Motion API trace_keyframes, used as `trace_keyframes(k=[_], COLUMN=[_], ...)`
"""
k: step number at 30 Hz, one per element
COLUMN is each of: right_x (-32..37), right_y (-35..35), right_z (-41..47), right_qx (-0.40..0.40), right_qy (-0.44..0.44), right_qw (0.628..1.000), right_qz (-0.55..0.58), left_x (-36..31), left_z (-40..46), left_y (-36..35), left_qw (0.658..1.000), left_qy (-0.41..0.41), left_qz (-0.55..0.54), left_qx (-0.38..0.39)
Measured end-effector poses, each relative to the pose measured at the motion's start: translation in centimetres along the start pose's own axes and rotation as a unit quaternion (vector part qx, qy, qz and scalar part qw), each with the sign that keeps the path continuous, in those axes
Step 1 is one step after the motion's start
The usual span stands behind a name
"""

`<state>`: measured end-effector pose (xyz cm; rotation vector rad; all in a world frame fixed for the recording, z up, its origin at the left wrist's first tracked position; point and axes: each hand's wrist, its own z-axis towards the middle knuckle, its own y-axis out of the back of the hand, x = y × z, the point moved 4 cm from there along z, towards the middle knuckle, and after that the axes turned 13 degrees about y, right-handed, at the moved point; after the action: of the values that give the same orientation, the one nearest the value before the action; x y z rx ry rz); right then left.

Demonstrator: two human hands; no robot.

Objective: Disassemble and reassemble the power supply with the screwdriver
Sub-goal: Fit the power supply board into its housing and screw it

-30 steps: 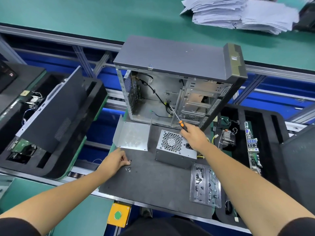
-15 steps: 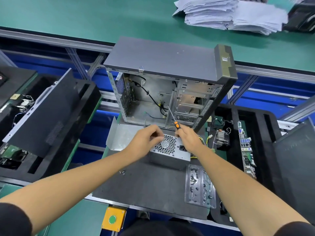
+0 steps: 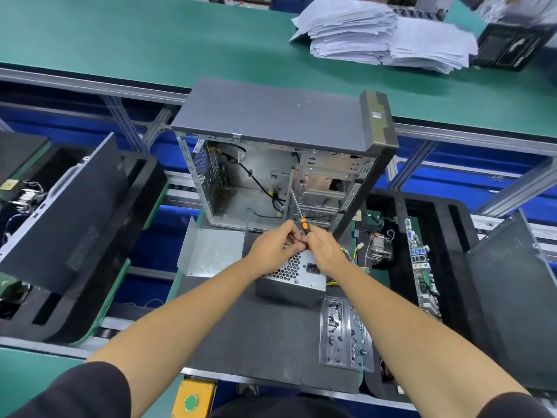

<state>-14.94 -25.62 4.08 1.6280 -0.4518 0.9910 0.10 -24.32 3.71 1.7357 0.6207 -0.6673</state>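
The grey power supply (image 3: 289,285) lies on the dark mat (image 3: 256,342) with its honeycomb fan grille facing up. Both my hands meet just above its far edge. My right hand (image 3: 324,251) grips the orange-and-black handle of the screwdriver (image 3: 305,226), whose shaft points up and away toward the open computer case (image 3: 271,116). My left hand (image 3: 271,248) has its fingertips curled against the lower part of that handle. Anything small between those fingers is hidden.
A bent metal plate (image 3: 211,251) stands left of the power supply. A clear parts tray (image 3: 343,333) lies at the front right of the mat. A motherboard (image 3: 422,267) sits in the black tray on the right, and a black panel (image 3: 69,212) in the tray on the left. A stack of papers (image 3: 376,37) lies on the far bench.
My left hand left the loose screws on the mat and rose to the screwdriver handle. My right hand stayed over the power supply holding the screwdriver.
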Motion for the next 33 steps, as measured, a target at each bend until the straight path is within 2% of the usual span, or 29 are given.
trace_keyframes(k=[3, 7, 11, 16, 22, 26, 33], right_x=[0.4, 1.1, 0.7, -0.1, 0.4, 0.9, 1.3], right_y=[0.1, 1.5, 4.1, 7.5, 8.8, 8.8, 9.6], right_z=[-0.2, -0.2, -1.3, -2.5, -2.2, -1.7, -1.5], right_qx=[0.005, -0.042, -0.063, -0.072, -0.045, 0.001, -0.005], right_qy=[0.005, 0.055, 0.058, 0.064, 0.079, 0.091, 0.092], right_qw=[0.998, 0.97, 0.96, 0.944, 0.922, 0.911, 0.903], right_qz=[-0.066, -0.234, -0.267, -0.315, -0.377, -0.401, -0.419], left_x=[0.0, -0.3, 0.0, 1.3, 0.9, 0.8, 0.4], left_z=[-0.6, -0.9, -1.2, -1.2, -1.1, -1.0, -0.9], left_y=[-0.1, -0.2, 0.2, 0.9, 0.7, 0.6, 0.8], left_qw=[0.999, 0.997, 0.992, 0.973, 0.98, 0.983, 0.985], left_qy=[-0.019, -0.03, -0.029, 0.03, 0.018, 0.022, 0.019], left_qz=[-0.009, -0.034, -0.081, -0.151, -0.129, -0.125, -0.094], left_qx=[-0.031, -0.057, -0.091, -0.17, -0.152, -0.13, -0.144])
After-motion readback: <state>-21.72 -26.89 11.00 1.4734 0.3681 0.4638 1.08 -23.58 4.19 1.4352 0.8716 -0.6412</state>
